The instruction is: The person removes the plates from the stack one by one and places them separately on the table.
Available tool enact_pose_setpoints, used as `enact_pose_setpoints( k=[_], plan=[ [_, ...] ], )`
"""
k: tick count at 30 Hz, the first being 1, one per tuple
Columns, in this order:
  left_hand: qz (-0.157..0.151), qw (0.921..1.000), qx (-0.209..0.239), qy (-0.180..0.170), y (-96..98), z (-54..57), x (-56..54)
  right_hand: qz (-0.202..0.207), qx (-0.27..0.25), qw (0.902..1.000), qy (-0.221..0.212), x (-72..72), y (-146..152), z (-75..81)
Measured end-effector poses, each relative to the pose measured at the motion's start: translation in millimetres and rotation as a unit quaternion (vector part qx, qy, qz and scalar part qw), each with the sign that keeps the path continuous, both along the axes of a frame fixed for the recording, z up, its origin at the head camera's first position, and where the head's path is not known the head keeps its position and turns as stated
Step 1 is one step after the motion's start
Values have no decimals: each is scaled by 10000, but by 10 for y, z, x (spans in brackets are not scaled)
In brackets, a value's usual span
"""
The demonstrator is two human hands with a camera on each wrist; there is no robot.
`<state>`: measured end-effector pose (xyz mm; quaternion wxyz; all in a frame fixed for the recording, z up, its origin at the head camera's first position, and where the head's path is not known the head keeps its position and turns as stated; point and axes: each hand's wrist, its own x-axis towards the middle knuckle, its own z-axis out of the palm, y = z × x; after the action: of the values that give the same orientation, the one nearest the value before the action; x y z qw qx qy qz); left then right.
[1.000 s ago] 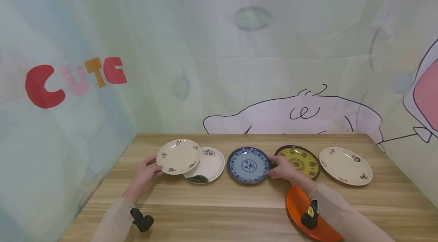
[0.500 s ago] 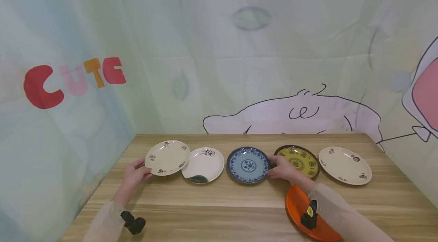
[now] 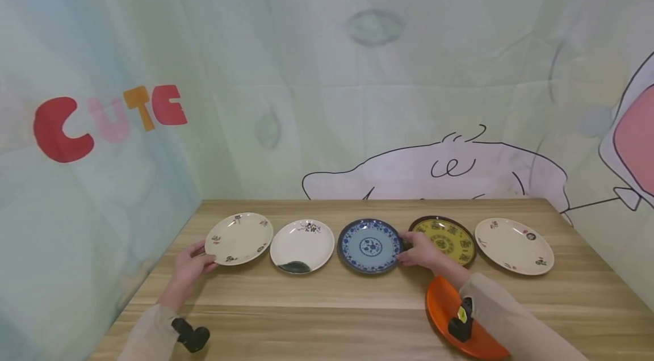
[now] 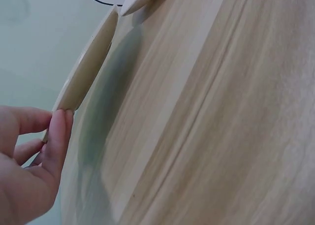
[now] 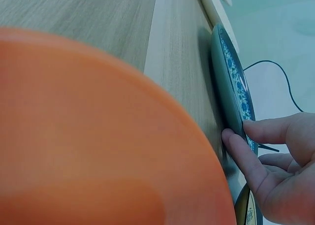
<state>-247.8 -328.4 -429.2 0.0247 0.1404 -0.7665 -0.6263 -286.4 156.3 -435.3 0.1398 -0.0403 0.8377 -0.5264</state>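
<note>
At the left end of a row of plates, my left hand pinches the near left rim of a cream plate with small dark and red motifs. The left wrist view shows that plate from the side, held over the table with its shadow beneath. My right hand has its thumb and fingers on the right rim of a blue-patterned plate. In the right wrist view the thumb lies on top of the blue plate's rim and a finger reaches under it. A white plate with a green leaf sits between these two.
An olive plate with a dark rim lies behind my right hand, partly hidden by it. Farther right is an oval cream plate. An orange plate sits under my right forearm. Printed curtains stand behind the wooden table.
My left hand has carried the cream plate left and lower, from overlapping the white plate to beside it. My right hand stays at the blue plate's rim.
</note>
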Motion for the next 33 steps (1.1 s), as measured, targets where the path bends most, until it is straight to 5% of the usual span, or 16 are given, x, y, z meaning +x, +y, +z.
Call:
enact_pose_setpoints(
  k=[7, 14, 23, 33],
  plan=[
    [72, 9999, 0, -72, -75, -55, 2, -61, 136, 9999, -37, -15, 2, -6],
    [-3, 9994, 221, 278, -156, -158, -19, -72, 262, 9996, 14, -26, -4, 10],
    [-32, 9999, 33, -112, -52, -51, 53, -49, 143, 9999, -60, -17, -20, 24],
    [-134, 9995, -25, -279, -60, -117, 52, -28, 160, 9999, -16, -32, -15, 9]
  ],
)
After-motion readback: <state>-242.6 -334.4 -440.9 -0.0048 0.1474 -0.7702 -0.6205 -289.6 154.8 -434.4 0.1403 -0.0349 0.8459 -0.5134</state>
